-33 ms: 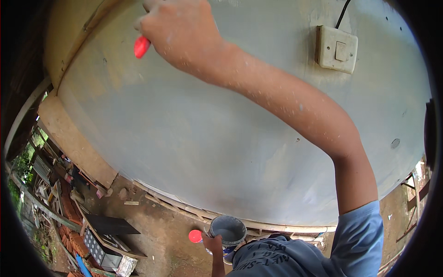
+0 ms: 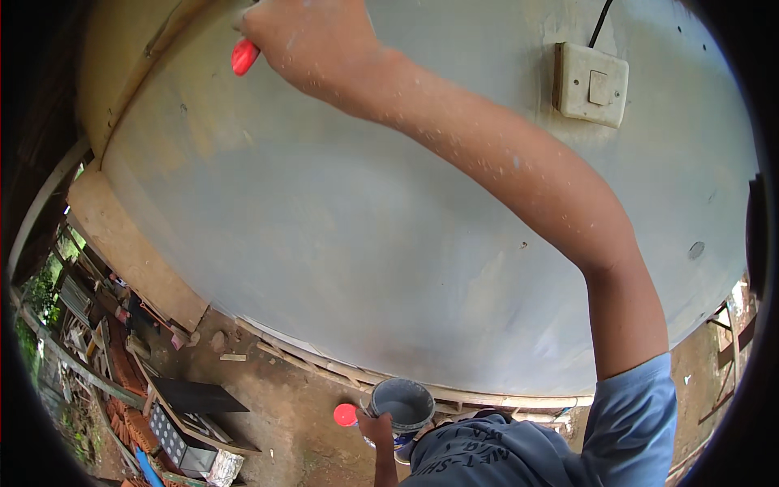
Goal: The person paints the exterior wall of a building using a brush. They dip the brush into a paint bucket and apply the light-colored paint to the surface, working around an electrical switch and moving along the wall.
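Note:
My right hand (image 2: 312, 40) is raised at the top edge, its fingers closed round a tool with a red handle (image 2: 244, 58). Only the handle's butt shows; the tool's working end is out of view. Behind it stands a large wall (image 2: 341, 211) coated in patchy grey over yellowish areas. Pale specks dot my right forearm. Down low, my left hand (image 2: 376, 428) grips the rim of a dark bucket (image 2: 403, 387) with grey liquid inside. Part of a blue-and-white container (image 2: 403, 446) shows under the bucket.
A cream switch box (image 2: 592, 85) with a black cable sits high on the wall. Bamboo strips (image 2: 316, 365) run along the wall's foot. A red round object (image 2: 345, 415) is beside the bucket. Boards (image 2: 195, 395) and brick-red tiles (image 2: 122, 422) lie at the lower left.
My right hand has moved slightly upward with the red-handled tool. My left hand and the bucket have barely shifted.

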A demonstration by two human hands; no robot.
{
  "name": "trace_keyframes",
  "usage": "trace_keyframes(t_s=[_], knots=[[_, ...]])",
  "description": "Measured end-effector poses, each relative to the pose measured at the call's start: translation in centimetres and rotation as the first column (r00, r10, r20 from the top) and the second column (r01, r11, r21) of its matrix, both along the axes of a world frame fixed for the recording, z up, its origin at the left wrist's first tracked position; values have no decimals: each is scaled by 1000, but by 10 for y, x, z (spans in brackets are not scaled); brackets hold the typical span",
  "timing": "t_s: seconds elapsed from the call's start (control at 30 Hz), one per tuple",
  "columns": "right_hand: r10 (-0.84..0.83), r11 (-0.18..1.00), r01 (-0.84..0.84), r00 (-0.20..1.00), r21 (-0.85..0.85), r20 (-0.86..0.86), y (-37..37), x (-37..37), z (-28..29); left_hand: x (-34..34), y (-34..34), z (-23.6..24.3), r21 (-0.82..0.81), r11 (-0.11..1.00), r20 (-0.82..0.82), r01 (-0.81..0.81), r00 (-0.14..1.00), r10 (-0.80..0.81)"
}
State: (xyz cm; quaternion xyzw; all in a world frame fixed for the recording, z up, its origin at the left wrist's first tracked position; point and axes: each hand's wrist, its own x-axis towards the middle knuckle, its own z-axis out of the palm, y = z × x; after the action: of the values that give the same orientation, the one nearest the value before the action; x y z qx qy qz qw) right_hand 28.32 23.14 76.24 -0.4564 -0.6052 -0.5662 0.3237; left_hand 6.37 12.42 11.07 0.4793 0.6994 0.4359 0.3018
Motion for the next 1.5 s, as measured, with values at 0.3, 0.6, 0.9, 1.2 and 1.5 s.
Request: trace_keyframes(t_s=[0.3, 0.6, 0.9, 1.2, 1.5], knots=[[7, 991, 0, 999, -131, 53, 8, 24, -190, 5, -11, 11, 9, 999, 209, -42, 977, 39], [-139, 523, -348, 866, -778, -481, -108, 22, -471, -5, -7, -57, 54, 997, 2, -46, 999, 46], [-401, 436, -862, 72, -260, -913, -120, 73, -549, -10, 0, -9, -54, 998, -169, 21, 985, -30], [-498, 725, -663, -691, 186, -523, -181, 78, -590, 3, 8, 38, 32, 989, -94, 143, 986, -139], [-465, 769, -611, -736, 186, -492, -192, 55, -574, 17, 14, 47, 33, 983, -90, 181, 980, -177]])
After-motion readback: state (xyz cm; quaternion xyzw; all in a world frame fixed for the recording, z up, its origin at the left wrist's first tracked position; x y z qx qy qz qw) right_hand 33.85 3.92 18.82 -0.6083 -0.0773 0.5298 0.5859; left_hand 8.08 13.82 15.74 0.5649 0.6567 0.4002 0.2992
